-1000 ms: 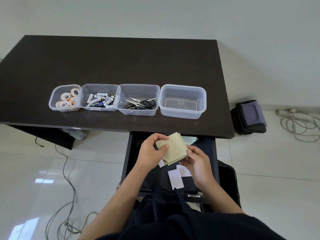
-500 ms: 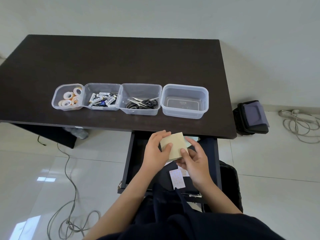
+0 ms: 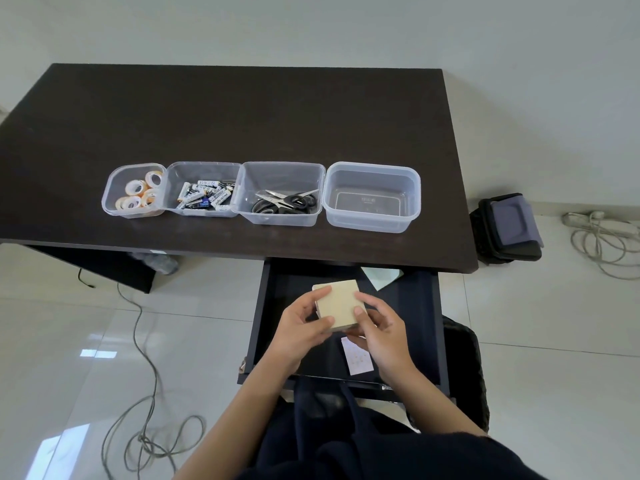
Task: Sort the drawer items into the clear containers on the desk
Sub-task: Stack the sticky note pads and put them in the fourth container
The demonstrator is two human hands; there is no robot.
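Both hands hold a squared stack of pale yellow sticky notes (image 3: 337,303) above the open dark drawer (image 3: 263,306). My left hand (image 3: 301,329) grips its left edge and my right hand (image 3: 379,327) grips its right edge. A small white card (image 3: 358,356) lies in the drawer under my right hand, and a pale green sheet (image 3: 382,276) shows at the drawer's back. On the desk (image 3: 242,116) stands a row of clear containers: tape rolls (image 3: 136,194), batteries (image 3: 204,195), scissors (image 3: 285,202), and an empty one (image 3: 372,197) at the right.
A black and grey bag (image 3: 509,226) sits on the floor right of the desk. A power strip with coiled cord (image 3: 602,237) lies further right. A grey cable (image 3: 145,410) loops on the tiled floor at the left. A dark chair back (image 3: 464,372) stands right of the drawer.
The fanned sticky notes have been squared into a neat stack between both hands. The hands stay over the drawer.
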